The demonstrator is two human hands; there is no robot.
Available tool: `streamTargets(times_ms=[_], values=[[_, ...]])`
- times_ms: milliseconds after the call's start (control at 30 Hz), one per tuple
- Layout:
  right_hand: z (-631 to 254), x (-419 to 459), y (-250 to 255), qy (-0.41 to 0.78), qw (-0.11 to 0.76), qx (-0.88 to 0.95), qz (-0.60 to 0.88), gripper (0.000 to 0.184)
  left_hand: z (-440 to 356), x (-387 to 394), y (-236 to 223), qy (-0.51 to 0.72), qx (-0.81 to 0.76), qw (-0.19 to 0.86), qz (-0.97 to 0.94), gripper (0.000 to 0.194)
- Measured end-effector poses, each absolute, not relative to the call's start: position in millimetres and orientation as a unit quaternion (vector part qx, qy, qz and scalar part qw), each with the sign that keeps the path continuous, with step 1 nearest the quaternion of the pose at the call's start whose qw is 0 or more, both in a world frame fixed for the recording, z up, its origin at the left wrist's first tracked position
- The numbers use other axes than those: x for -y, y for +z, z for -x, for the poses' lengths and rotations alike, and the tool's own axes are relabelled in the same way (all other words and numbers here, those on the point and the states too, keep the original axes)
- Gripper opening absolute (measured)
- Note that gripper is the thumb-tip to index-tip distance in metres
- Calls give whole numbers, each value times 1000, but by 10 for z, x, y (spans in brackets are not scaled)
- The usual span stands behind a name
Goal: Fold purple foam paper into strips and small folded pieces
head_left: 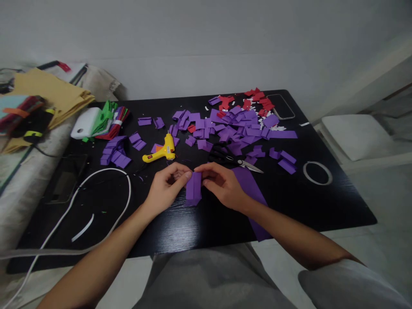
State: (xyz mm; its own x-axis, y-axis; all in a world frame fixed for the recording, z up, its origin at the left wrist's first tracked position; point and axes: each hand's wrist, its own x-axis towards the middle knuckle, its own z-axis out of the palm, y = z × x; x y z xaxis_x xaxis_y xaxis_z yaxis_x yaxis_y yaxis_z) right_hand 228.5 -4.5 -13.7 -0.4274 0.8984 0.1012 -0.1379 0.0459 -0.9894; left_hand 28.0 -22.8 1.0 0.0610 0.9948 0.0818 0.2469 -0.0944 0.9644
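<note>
Near the table's front edge, a folded purple piece (pixel 193 189), paper or thin foam by its look, is held between both hands. My left hand (pixel 167 184) pinches its upper left corner between thumb and fingers. On the opposite side, my right hand (pixel 222 184) grips the upper right edge with thumb and fingertips. Just beyond my left hand lies a yellow glue gun (pixel 162 150). Black-handled scissors (pixel 236 161) rest past my right hand, blades pointing right. A flat purple sheet (pixel 254 197) lies partly under my right forearm.
A heap of folded purple pieces (pixel 238 124) covers the back right, with red pieces (pixel 260 101) and white scraps behind. More purple pieces (pixel 116 152) are stacked at left. A white cable (pixel 128 193) loops over the left side. A ring-shaped roll (pixel 317 173) lies far right.
</note>
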Motion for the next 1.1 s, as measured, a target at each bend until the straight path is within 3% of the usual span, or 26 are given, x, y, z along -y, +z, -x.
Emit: streamTargets(times_ms=[167, 267, 567, 667, 1000, 1100], values=[[-2272, 37, -164, 572, 429, 590, 375, 14, -289, 213, 35, 442, -491, 473, -584, 38], [-2261, 17, -177, 565, 441, 567, 407, 18, -308, 229, 9, 481, -454, 488, -569, 26], [-2271, 13, -153, 572, 450, 563, 392, 20, -287, 280, -118, 450, -469, 353, -673, 16], [-2281, 12, -153, 570, 444, 570, 393, 22, -284, 271, -101, 456, -486, 340, -664, 21], [-2304, -16, -140, 435, 474, 664, 382, 4, -271, 233, -9, 453, -468, 228, -724, 3], [-2313, -8, -106, 445, 458, 678, 364, 4, -256, 239, -11, 431, -446, 245, -746, 4]])
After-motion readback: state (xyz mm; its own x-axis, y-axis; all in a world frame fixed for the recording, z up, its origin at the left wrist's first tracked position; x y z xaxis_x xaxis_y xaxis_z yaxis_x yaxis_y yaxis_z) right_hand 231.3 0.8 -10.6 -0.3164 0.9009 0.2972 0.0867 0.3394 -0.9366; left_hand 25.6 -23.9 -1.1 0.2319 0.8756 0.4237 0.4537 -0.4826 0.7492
